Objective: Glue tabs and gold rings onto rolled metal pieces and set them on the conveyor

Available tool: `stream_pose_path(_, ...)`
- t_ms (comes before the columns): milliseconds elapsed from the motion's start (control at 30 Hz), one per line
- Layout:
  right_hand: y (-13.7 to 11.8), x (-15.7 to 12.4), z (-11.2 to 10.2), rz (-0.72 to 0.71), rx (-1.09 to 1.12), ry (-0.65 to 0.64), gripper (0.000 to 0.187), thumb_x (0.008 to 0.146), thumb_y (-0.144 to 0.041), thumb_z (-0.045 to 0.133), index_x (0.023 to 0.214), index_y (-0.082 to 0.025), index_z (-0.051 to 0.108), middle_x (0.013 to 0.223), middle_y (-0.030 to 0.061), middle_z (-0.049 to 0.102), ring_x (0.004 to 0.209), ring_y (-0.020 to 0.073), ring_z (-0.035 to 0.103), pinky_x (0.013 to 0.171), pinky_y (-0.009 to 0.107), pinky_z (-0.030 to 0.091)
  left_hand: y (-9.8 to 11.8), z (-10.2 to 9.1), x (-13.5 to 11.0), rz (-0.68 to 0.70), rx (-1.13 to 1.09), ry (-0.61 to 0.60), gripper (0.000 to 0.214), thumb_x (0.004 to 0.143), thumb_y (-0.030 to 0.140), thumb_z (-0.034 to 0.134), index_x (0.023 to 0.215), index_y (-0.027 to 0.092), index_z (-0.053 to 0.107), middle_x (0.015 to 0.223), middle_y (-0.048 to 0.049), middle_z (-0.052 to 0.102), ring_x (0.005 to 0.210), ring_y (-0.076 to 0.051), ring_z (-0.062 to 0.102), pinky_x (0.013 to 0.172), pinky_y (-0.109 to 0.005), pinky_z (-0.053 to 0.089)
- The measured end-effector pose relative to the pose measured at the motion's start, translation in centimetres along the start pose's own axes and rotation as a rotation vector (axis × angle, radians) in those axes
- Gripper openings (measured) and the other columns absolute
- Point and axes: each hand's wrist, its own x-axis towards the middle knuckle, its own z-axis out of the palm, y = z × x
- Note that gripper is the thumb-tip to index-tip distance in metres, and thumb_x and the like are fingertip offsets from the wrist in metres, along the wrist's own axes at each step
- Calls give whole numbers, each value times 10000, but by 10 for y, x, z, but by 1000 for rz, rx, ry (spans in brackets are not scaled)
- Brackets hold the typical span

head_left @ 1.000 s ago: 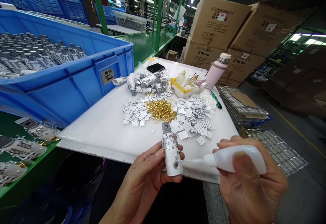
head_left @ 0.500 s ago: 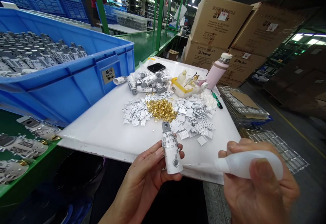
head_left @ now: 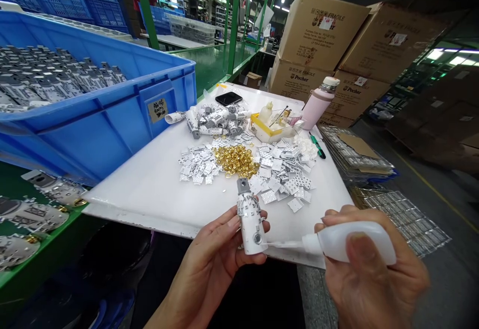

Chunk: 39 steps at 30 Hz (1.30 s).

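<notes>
My left hand (head_left: 215,256) is closed around a white cylindrical model part (head_left: 251,224) with a grey block at its top and a small round fitting near its lower end. In my right hand (head_left: 377,269) is a white squeeze bottle (head_left: 352,242), lying sideways with the thumb pressed along it. Its thin clear nozzle points left, the tip at or very near the part's lower edge; contact I cannot tell. Beyond the hands lie a heap of gold rings (head_left: 236,160) and piles of small grey-white plates (head_left: 286,174). More white cylindrical parts (head_left: 217,119) are heaped behind them.
A large blue crate (head_left: 123,104) full of similar parts stands at the left. A yellow-rimmed tray (head_left: 264,129), a pink flask (head_left: 318,104), a phone (head_left: 228,98) and a green pen (head_left: 317,145) sit toward the table's back. Cardboard boxes (head_left: 322,35) are stacked behind.
My right hand has moved left with the squeeze bottle, bringing the nozzle tip up to the part's lower end. The left hand has stayed nearly still with the part.
</notes>
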Motion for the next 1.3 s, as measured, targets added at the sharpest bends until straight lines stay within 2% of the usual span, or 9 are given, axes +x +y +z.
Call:
stream_pose_path(300, 1, 1, 0, -38, -38, -2, 181, 827, -366, 660, 754, -205, 699, 755, 48, 596, 759, 199, 569, 583, 295, 447, -1, -1, 1, -16, 11, 5, 309, 928, 216, 481, 1159, 106, 656, 1052, -115, 691, 927, -187, 609, 663, -229, 563)
stream_pose_path(767, -1, 0, 0, -8, -38, 2, 177, 828, -363, 655, 754, -208, 697, 761, 60, 585, 793, 224, 565, 617, 326, 446, 1, 3, -2, -21, 16, 23, 287, 923, 220, 496, 1128, 127, 675, 1067, -97, 692, 953, -192, 611, 658, -221, 562)
stream_pose_path(967, -1, 1, 2, -11, -25, -7, 188, 834, -369, 648, 749, -208, 693, 740, 60, 576, 739, 211, 560, 575, 312, 449, 0, 1, 0, -19, 3, 15, 281, 928, 210, 488, 1114, 128, 682, 1055, -93, 700, 948, -189, 620, 653, -221, 564)
stream_pose_path(1067, -1, 3, 2, 75, 76, 7, 192, 814, -379, 667, 740, -204, 695, 754, 55, 574, 723, 185, 564, 538, 272, 459, 0, 1, 0, -20, -10, 18, 267, 924, 190, 490, 1080, 131, 699, 1052, -89, 708, 954, -195, 630, 640, -213, 564)
stream_pose_path(1200, 10, 16, -7, 356, 360, 46, 251, 825, -424, 618, 807, -183, 684, 642, 5, 500, 530, 102, 473, 445, 219, 398, 3, 1, 0, -34, -13, 61, 272, 916, 198, 506, 1103, 137, 694, 1047, -98, 710, 954, -199, 635, 650, -223, 573)
stream_pose_path(1233, 17, 21, -11, 434, 413, 25, 250, 824, -419, 614, 826, -177, 677, 622, -5, 486, 519, 99, 467, 459, 227, 410, 4, 1, 0, -41, -5, 77, 276, 913, 208, 514, 1112, 132, 690, 1048, -108, 708, 954, -202, 635, 653, -227, 575)
stream_pose_path(1300, 37, 33, -25, 533, 412, -41, 235, 801, -400, 638, 867, -176, 661, 671, 14, 548, 619, 138, 550, 569, 282, 480, 7, 0, -1, -49, 13, 112, 303, 907, 221, 528, 1163, 129, 660, 1069, -131, 701, 959, -210, 636, 649, -235, 577)
